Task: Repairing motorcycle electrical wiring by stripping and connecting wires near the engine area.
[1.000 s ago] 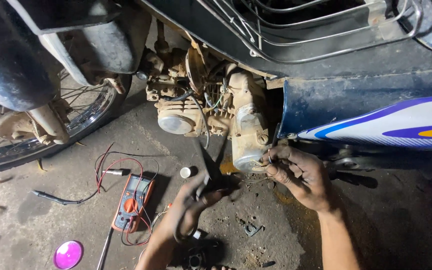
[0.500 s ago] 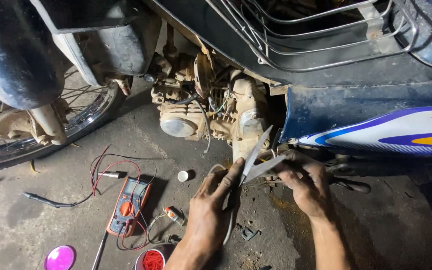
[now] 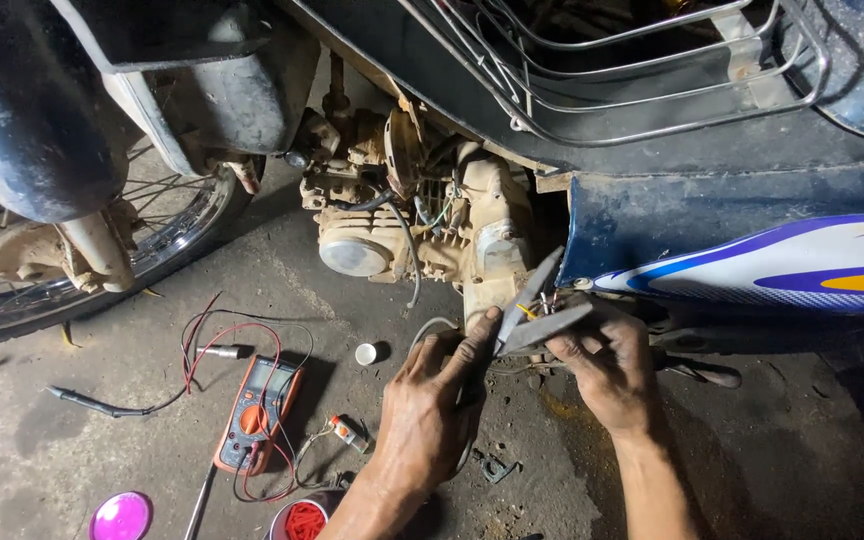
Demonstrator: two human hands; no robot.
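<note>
My left hand (image 3: 422, 410) grips the scissors (image 3: 532, 315), blades open at the wires (image 3: 544, 303) under the engine (image 3: 422, 235). Right hand (image 3: 607, 365) pinches those wires. No cut made yet, I'd judge; meter (image 3: 252, 415) sits on floor nearby w/ leads attached.

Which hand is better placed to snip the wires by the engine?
Left, probably: the left hand already holds the open scissors, blades at the wires. The right hand is only pinching those wires.
</note>
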